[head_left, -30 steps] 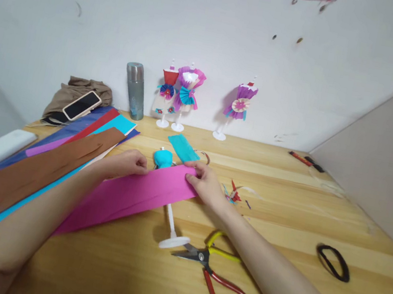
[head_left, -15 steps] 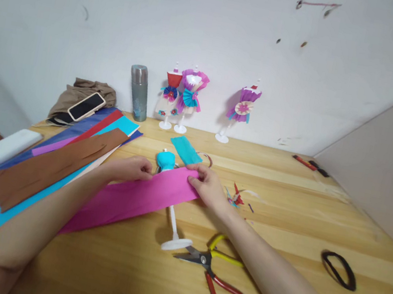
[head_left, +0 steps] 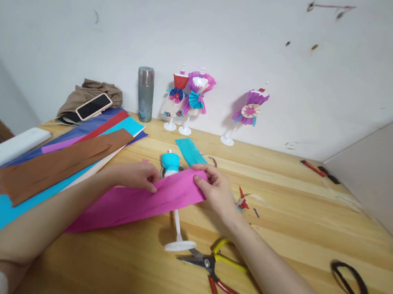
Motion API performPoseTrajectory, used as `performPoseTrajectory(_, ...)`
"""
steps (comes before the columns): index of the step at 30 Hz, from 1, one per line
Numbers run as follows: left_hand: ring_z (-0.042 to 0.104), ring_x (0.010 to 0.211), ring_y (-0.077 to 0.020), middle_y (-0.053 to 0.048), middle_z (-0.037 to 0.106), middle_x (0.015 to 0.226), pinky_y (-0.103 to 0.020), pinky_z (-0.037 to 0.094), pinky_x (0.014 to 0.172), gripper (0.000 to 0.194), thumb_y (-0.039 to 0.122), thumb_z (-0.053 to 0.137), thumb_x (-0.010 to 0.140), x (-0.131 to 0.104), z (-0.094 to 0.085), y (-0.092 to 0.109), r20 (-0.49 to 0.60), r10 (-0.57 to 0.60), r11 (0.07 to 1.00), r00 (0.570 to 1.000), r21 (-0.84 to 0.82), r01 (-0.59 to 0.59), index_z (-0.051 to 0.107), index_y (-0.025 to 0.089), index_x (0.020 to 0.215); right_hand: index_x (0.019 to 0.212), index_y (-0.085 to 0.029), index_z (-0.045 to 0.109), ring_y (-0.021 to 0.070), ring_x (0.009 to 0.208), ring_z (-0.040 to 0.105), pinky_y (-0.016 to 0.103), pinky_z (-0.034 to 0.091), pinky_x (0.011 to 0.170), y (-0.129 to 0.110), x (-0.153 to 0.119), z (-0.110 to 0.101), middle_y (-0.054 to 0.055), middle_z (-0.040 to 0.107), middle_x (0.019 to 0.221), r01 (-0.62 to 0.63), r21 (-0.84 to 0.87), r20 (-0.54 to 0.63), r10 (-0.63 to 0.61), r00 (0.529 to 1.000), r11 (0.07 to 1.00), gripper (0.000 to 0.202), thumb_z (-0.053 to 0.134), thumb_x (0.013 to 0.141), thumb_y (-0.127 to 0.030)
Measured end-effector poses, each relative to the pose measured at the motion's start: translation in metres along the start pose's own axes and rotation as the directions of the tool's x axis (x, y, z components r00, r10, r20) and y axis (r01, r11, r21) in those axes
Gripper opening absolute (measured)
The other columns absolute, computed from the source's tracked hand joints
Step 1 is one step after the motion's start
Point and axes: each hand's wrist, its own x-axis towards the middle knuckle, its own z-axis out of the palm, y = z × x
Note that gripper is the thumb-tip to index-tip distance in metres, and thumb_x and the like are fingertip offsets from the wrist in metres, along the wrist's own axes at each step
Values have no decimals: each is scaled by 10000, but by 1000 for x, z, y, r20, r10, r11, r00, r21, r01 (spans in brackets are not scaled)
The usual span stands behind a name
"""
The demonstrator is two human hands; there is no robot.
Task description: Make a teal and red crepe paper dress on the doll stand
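At seven o'clock from centre, a long magenta paper-like strip (head_left: 133, 204) crosses before a small white mannequin with a turquoise bodice (head_left: 170, 162). The right hand (head_left: 214, 189) pinches the strip's right end; the left hand (head_left: 138, 175) curls at its upper edge, grip unclear. Seemingly mid-positioning, it probably next needs even tension.
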Motion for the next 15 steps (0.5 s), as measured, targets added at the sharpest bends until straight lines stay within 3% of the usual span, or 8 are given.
performPoseTrajectory(4,532,621,-143,13,563,643,-259,380,578,257,371,566,812,-9,-20,1,-50,-98,992,994,81,102,535,188,634,901,-197,713,211,798,664,347,503,761,-5,-2,0,50,750,882,34,-8,-19,-34,999,999,250,625,692,-302)
performPoseTrajectory(7,623,760,-207,-46,656,762,-280,449,663,197,324,518,814,-29,-47,-15,-262,-228,956,938,121,266,567,186,683,897,-201,709,215,800,667,346,503,746,-7,-3,2,54,750,876,30,1,-5,-30,1000,1000,244,619,694,-304)
performPoseTrajectory(8,633,846,-242,-74,668,805,-306,462,725,179,296,503,814,-38,-56,-23,-359,-264,935,895,132,329,549,186,681,898,-201,708,218,810,667,346,503,744,-7,-4,2,57,750,885,32,-5,-4,-32,999,999,244,616,696,-303)
performPoseTrajectory(9,638,883,-275,-97,668,802,-342,471,767,167,272,502,808,-47,-64,-33,-469,-324,894,822,133,429,532,186,668,901,-201,708,220,826,667,346,502,745,-7,-5,2,61,750,901,35,-16,-7,-35,999,999,245,611,699,-302)
performPoseTrajectory(10,644,895,-294,-102,656,753,-376,482,809,196,278,531,785,-56,-71,-43,-641,-408,804,650,85,589,486,191,615,903,-201,709,223,844,666,346,502,748,-8,-5,2,64,750,918,41,-31,-9,-41,999,999,247,605,702,-300)
performPoseTrajectory(11,641,953,-322,-112,658,766,-429,484,860,209,291,551,793,-64,-76,-54,-687,-419,782,594,59,620,474,189,628,903,-202,710,226,860,665,345,501,750,-9,-6,2,66,748,929,48,-45,-10,-48,999,998,247,599,703,-296)
performPoseTrajectory(13,643,958,-363,-107,624,681,-524,481,880,231,254,597,740,-76,-85,-76,-724,-443,763,529,6,647,437,185,589,903,-204,713,227,883,663,344,502,755,-10,-7,2,66,746,942,60,-67,-6,-60,998,996,245,589,709,-286)
performPoseTrajectory(15,647,927,-364,-64,563,582,-543,482,875,261,234,648,682,-83,-92,-96,-755,-419,794,504,-34,608,426,185,554,905,-206,713,227,887,664,345,505,760,-10,-7,2,62,746,938,66,-74,2,-66,998,995,241,585,714,-278)
